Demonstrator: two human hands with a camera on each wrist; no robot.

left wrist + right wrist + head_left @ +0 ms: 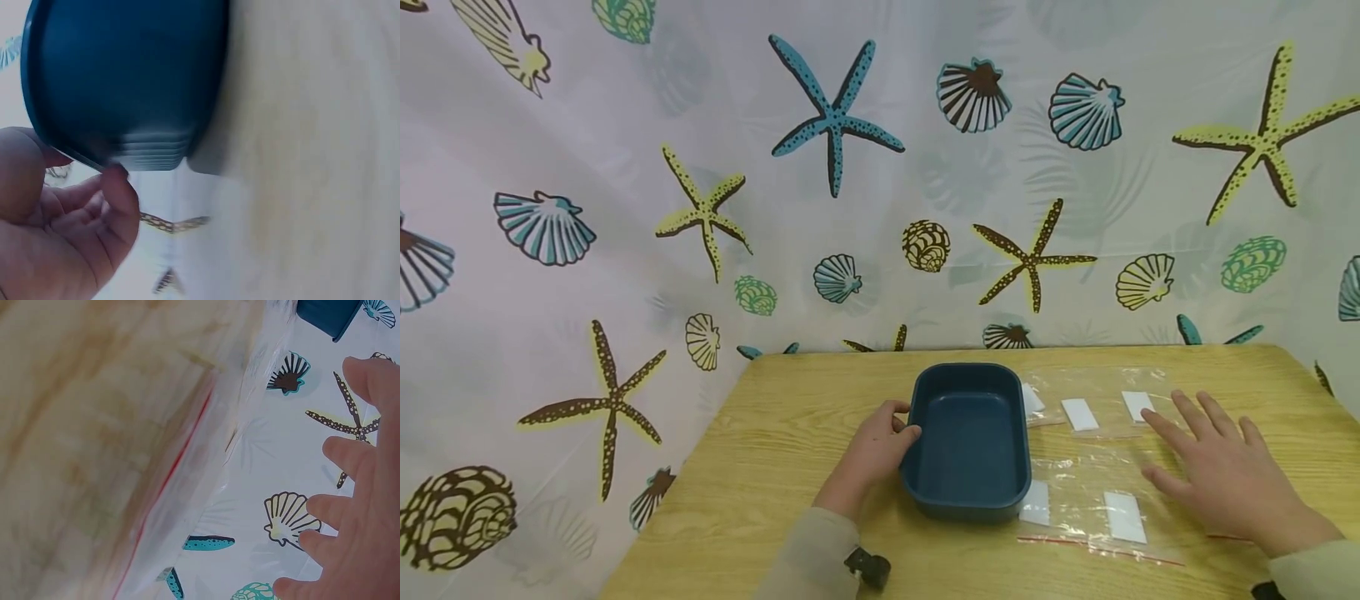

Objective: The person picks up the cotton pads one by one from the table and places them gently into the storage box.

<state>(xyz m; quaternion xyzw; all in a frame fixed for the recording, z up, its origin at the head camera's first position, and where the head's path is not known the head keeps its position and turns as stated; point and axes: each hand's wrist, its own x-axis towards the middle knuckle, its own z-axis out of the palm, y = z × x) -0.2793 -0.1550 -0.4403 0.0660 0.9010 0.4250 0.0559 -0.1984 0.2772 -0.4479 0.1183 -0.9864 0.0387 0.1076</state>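
A dark blue rectangular tub [966, 442] stands on the wooden table, its inside bare in the head view. My left hand [876, 446] pinches its left rim between thumb and fingers; the left wrist view shows the same grip on the tub [125, 75]. To the right lie several clear zip bags [1075, 475] with white labels and red seal strips, partly covered by the tub. Above the bags on the right, my right hand [1228, 475] is spread with its fingers apart, holding nothing. Whether its fingertips touch the plastic I cannot tell.
The wooden table [760, 442] reaches back to a white curtain [880, 167] printed with shells and starfish, which also hangs along the left side. In the right wrist view, a bag's red seal strip [181, 453] runs along the near edge of the plastic.
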